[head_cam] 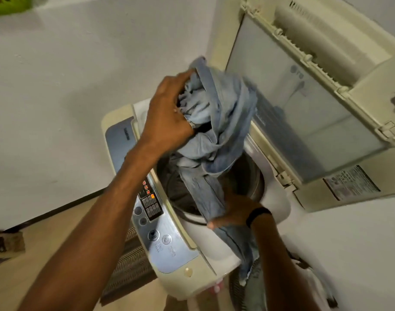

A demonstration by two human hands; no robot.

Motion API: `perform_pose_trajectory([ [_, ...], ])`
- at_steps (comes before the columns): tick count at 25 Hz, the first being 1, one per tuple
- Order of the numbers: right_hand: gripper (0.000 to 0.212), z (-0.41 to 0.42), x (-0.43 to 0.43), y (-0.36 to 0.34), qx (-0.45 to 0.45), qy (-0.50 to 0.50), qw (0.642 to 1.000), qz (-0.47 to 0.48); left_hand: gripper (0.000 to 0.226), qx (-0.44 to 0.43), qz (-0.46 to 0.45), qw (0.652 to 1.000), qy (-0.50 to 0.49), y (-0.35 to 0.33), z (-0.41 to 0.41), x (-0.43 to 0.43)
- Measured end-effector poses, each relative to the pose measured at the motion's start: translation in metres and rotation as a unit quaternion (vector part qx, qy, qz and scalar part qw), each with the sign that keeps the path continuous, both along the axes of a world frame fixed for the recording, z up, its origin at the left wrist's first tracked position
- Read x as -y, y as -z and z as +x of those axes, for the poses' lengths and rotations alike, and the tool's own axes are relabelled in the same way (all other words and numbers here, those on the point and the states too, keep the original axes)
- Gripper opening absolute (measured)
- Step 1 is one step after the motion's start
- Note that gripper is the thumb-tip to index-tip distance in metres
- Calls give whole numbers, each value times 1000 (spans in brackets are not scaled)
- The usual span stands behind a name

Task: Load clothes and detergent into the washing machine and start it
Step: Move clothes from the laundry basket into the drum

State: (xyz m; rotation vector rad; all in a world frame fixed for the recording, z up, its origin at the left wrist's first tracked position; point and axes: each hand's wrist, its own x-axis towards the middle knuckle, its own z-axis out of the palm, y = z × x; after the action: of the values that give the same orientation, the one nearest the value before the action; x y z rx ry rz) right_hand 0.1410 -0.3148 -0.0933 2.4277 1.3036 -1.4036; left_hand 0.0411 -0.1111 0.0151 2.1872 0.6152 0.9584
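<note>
A top-loading washing machine stands with its lid raised at the right. A bunched pair of light blue jeans hangs over the open drum. My left hand grips the bundle from the left, above the drum. Lower down, my right hand, with a black band on the wrist, holds one jeans leg at the drum's front rim. The end of that leg trails down outside the machine. Dark clothes lie inside the drum.
The control panel with lit red indicators and round buttons runs along the machine's left side. White walls surround the machine. A green basket shows at the top left. The wooden floor lies at the lower left.
</note>
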Motion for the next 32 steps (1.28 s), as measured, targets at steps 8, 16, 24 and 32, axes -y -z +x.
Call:
perform_pose_trajectory([
  [8,21,59,-65,-15,-370,633,548,404,59,97,-7,993,-60,2,3,-24],
  [16,25,15,-82,65,-217,352,901,131,91,-403,-67,912,24,126,21,8],
  [24,28,13,11,27,-107,366,876,295,89,-416,-70,904,-74,114,22,34],
  [32,44,-10,273,50,-142,656,647,362,23,-160,-166,963,142,82,55,314],
])
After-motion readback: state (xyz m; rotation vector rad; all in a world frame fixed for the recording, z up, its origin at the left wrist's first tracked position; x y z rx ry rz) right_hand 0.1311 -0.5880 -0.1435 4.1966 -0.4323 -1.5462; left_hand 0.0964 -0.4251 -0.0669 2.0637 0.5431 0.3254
